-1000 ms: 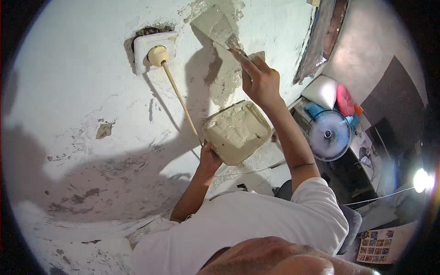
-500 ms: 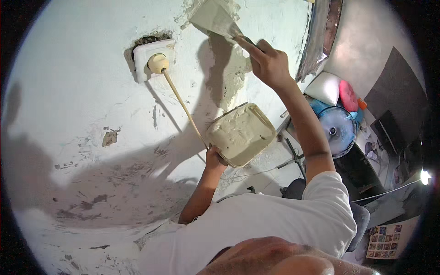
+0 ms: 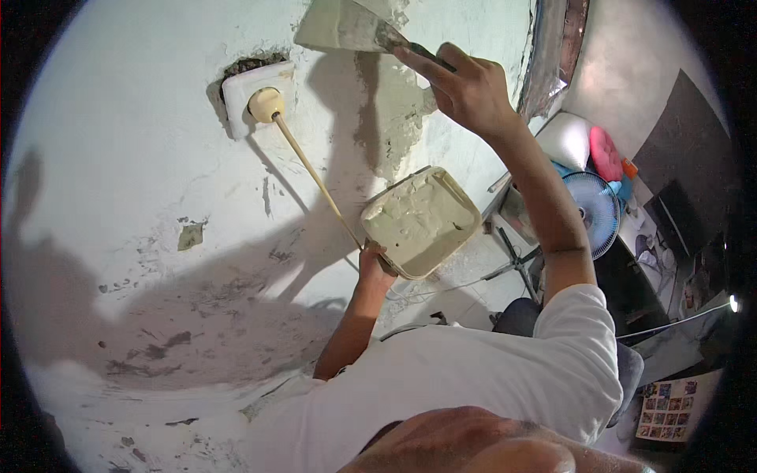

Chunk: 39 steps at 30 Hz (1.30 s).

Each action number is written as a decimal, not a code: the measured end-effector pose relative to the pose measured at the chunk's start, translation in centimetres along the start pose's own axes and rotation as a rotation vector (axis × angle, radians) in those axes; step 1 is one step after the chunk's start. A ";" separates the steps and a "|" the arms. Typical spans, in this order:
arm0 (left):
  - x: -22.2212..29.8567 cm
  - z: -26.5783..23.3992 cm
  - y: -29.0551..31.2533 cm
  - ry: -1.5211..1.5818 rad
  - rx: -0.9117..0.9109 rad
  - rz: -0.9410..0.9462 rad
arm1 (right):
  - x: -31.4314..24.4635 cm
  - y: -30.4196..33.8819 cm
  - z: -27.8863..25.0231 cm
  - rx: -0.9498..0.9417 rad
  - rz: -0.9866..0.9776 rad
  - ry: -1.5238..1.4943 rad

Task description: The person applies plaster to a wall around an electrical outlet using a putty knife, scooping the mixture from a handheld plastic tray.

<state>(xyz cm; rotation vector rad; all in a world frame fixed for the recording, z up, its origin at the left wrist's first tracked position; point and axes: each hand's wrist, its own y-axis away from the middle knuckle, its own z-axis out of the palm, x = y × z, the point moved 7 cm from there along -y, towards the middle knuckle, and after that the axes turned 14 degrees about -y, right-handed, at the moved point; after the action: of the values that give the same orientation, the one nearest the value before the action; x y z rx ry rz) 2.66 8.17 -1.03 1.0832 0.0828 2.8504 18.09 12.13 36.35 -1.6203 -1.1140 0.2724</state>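
Note:
My right hand is closed round the dark handle of a putty knife. Its wide blade lies against the upper wall, over a strip of greyish filler that runs down below it. Low in front of me, my left hand grips the near left edge of a cream rectangular tub. Wet beige putty fills part of the tub, smeared thicker on its left side. The fingers beneath the tub are hidden.
Left of the blade, a white wall socket sits in a broken hole, with a cream plug and cord running down past the tub. A fan, a white pillow and a pink cushion stand to the right. A window frame edges the wall.
The putty knife has shifted left along the wall, its blade turning more level. My right hand has moved slightly right. The tub stays in my left hand, and the whole view has shifted a little.

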 end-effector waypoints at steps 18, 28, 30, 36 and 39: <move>0.6 1.2 -0.2 0.071 -0.161 0.036 | 1.8 1.4 2.9 0.200 0.396 -0.262; 0.8 0.2 -0.2 0.019 -0.015 -0.008 | -3.6 11.1 6.4 0.178 0.694 -0.537; 0.5 -0.2 -0.4 0.016 -0.045 -0.009 | -3.1 9.8 5.7 0.234 0.673 -0.541; 0.3 0.7 -0.3 0.050 -0.180 -0.021 | -0.1 3.3 4.9 0.332 0.553 -0.517; 0.2 0.3 0.0 0.091 -0.168 -0.033 | -0.9 5.1 7.1 0.271 0.592 -0.567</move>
<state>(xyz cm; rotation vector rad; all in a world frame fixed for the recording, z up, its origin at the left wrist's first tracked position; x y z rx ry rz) 2.69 8.21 -0.71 0.9116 -0.1294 2.8161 15.44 16.18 29.02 -1.6313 -0.9155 1.2778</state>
